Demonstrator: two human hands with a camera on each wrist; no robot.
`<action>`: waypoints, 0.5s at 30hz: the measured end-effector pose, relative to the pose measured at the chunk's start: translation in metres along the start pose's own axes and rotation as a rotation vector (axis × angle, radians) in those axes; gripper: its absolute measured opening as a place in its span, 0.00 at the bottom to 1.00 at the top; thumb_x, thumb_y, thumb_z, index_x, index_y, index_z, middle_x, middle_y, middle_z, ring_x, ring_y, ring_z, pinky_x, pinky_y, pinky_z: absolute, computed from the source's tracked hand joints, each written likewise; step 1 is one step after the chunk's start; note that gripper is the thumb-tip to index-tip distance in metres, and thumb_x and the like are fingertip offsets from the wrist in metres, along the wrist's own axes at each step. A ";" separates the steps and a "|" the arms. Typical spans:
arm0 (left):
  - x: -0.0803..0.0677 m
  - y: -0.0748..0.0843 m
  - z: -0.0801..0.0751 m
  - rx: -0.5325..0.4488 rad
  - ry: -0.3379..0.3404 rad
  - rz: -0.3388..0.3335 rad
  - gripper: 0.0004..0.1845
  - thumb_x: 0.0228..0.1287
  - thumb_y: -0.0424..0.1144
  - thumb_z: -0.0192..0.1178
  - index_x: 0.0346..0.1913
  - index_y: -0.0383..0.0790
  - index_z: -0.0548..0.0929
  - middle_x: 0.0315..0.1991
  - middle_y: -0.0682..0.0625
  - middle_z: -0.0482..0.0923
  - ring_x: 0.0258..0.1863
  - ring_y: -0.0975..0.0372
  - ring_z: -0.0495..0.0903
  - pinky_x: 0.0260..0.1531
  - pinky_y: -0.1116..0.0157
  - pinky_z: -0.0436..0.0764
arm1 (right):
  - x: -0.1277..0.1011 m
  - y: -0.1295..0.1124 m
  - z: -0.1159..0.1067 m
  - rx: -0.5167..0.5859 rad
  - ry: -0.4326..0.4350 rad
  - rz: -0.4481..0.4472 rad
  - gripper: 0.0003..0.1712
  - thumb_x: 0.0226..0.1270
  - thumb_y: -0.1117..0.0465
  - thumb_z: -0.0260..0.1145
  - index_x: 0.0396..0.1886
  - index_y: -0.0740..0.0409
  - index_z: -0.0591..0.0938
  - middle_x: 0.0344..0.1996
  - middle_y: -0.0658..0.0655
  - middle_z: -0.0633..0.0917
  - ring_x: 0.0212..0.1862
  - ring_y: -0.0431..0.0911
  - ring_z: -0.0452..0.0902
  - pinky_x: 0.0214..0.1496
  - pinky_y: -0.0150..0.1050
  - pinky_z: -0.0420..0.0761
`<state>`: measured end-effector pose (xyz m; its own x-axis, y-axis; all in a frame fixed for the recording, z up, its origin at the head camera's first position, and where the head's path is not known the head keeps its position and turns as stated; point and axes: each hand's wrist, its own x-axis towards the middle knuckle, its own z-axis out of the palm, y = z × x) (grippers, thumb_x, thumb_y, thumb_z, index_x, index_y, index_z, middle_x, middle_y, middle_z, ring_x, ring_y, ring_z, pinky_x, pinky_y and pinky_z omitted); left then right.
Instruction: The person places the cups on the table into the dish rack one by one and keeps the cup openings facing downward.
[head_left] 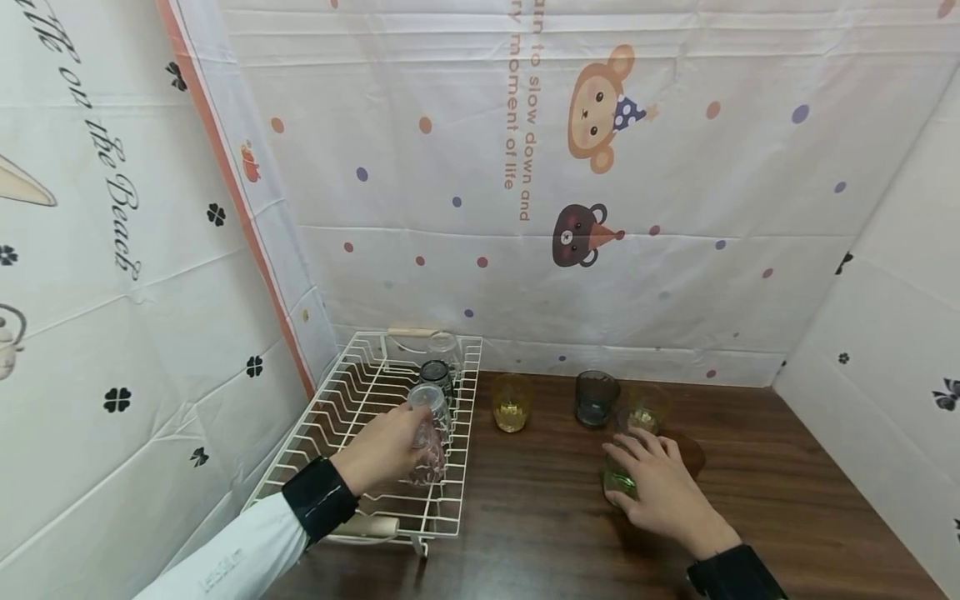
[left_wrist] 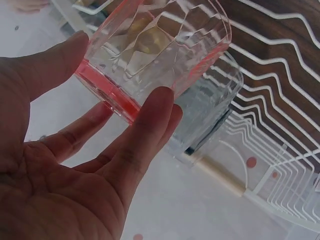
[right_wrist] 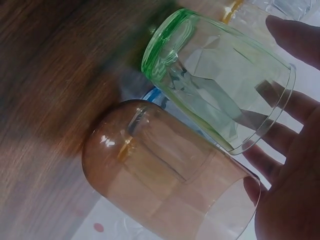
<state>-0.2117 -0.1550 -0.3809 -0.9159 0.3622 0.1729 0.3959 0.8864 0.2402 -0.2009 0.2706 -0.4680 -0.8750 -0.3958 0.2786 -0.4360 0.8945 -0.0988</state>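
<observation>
The white wire dish rack (head_left: 352, 408) stands under and beyond the left hand (head_left: 382, 450), on the dark brown wooden surface (head_left: 540, 517) that carries everything. By my reading, the work of moving tumblers from the surface into the rack is roughly at its midpoint: two tumblers already stand in the rack's right-hand row, a dark grey one (head_left: 436, 376) and a clear one (head_left: 442, 343) further off, just past the left hand's fingertips, and a third is being set there.

That third one is a faceted, pink-tinted clear glass tumbler (left_wrist: 150, 50), gripped by the left hand with thumb on one side and fingers curled round its thick, rosy base, tilted over the rack wires.

Left on the surface, near the right hand (head_left: 663, 492): a green-tinted faceted glass tumbler (right_wrist: 220, 80), which that hand's fingers close loosely around, and a smooth amber-brown glass tumbler (right_wrist: 165, 180) touching it just to the hand's right. Beyond the right hand's fingertips stand a smoky blue-grey tumbler (head_left: 596, 398) and a pale yellow-green one (head_left: 647, 408); a yellow tumbler (head_left: 512, 403) stands between the two hands, further away. So five appear still unracked.
</observation>
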 end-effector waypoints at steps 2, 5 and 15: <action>0.000 0.001 0.001 0.008 -0.010 0.006 0.21 0.56 0.42 0.81 0.49 0.42 0.83 0.38 0.49 0.84 0.38 0.54 0.86 0.40 0.51 0.86 | -0.001 0.000 0.000 -0.006 0.002 -0.006 0.38 0.62 0.48 0.80 0.71 0.52 0.81 0.69 0.61 0.82 0.75 0.66 0.69 0.69 0.72 0.67; 0.000 0.001 0.003 0.013 -0.022 0.017 0.21 0.57 0.41 0.81 0.50 0.41 0.83 0.37 0.48 0.84 0.37 0.54 0.86 0.39 0.51 0.85 | -0.001 0.000 0.000 -0.026 0.010 -0.017 0.39 0.61 0.49 0.81 0.71 0.52 0.81 0.68 0.61 0.83 0.75 0.66 0.69 0.68 0.71 0.68; 0.001 0.002 0.006 0.016 -0.023 0.049 0.16 0.58 0.37 0.79 0.44 0.41 0.82 0.36 0.48 0.84 0.35 0.54 0.86 0.38 0.52 0.86 | -0.004 0.003 0.003 -0.056 -0.006 -0.010 0.40 0.61 0.52 0.81 0.73 0.51 0.80 0.69 0.58 0.82 0.76 0.63 0.69 0.67 0.69 0.69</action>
<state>-0.2127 -0.1512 -0.3860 -0.8970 0.4112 0.1624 0.4390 0.8719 0.2169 -0.1997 0.2742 -0.4722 -0.8722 -0.4054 0.2737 -0.4320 0.9009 -0.0421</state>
